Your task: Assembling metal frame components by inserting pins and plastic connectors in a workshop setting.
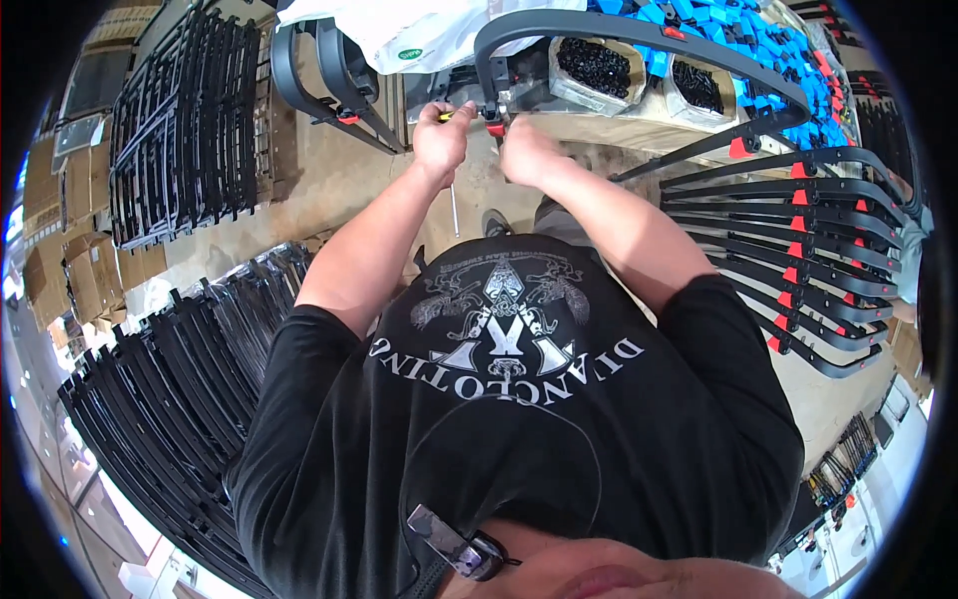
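My left hand [442,140] is closed around a screwdriver [456,212]. A bit of yellow handle shows at its fingers, and the thin metal shaft sticks out below the fist, toward my body. Just right of it stands one end of a black curved frame [738,73], which arches away to the right. A red piece [496,129] sits at that end, between my two hands. My right hand [529,152] is right beside this end; its fingers are blurred and partly hidden, so whether it grips anything there is unclear.
Open boxes of small black parts [595,70] stand on the bench beyond, beside a heap of blue pieces [723,22]. A white plastic bag [419,30] lies at the back. More black frames with red pieces [788,240] line up at right; stacked black bars [185,130] fill the left.
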`<act>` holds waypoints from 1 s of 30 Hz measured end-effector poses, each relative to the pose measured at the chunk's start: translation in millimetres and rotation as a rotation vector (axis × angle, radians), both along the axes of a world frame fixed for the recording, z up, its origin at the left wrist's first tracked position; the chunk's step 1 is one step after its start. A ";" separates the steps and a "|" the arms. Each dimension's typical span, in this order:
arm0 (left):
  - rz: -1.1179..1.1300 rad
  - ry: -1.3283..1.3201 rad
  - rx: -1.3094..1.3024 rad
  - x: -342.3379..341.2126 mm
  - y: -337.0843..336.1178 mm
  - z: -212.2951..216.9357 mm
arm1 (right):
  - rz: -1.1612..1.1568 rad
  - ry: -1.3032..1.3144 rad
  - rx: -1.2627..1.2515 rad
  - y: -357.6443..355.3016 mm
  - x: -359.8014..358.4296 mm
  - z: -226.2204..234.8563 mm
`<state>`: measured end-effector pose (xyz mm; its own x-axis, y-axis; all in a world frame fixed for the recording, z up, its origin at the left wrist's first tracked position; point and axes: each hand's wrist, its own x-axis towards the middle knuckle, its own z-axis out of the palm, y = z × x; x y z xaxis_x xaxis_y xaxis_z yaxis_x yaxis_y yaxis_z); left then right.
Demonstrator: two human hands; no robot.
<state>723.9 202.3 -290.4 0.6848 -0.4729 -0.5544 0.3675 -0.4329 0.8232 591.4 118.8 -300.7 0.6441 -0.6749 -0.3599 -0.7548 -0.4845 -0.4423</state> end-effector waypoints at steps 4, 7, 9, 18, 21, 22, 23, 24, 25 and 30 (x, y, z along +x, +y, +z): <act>0.003 -0.073 -0.022 5.8 6.6 -14.9 | -0.436 -0.221 1.401 -25.0 10.7 70.5; -0.005 -0.052 -0.033 2.4 3.8 -10.4 | -0.198 -0.120 0.944 -16.3 6.6 25.6; -0.026 -0.032 -0.049 -1.7 -5.0 -5.6 | -0.041 -0.233 -0.189 2.4 -7.1 -45.2; -0.018 -0.091 -0.084 -2.8 -2.0 -16.9 | -0.062 -0.084 0.053 1.9 0.3 -22.1; 0.037 -0.099 -0.072 8.3 1.6 -24.6 | -0.161 -0.055 0.814 -15.6 16.2 38.5; 0.035 -0.123 -0.071 5.7 4.0 -25.3 | -0.365 -0.156 1.324 -19.6 10.6 56.3; 0.033 -0.146 -0.069 3.3 7.1 -25.9 | -0.496 -0.195 1.324 -25.1 10.7 53.0; 0.032 -0.144 -0.067 1.6 12.3 -26.2 | -0.499 -0.192 1.327 -21.6 10.9 38.3; 0.011 -0.137 -0.083 0.4 5.1 -24.2 | -0.196 -0.123 1.019 -20.9 6.7 14.0; 0.007 -0.121 -0.090 6.5 11.5 -28.6 | -0.123 0.040 0.978 -4.4 16.2 43.3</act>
<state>730.4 213.8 -319.0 0.7472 -0.5122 -0.4235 0.2660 -0.3535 0.8968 607.5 114.4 -257.4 0.5643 -0.1298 -0.8153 -0.7987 0.1639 -0.5789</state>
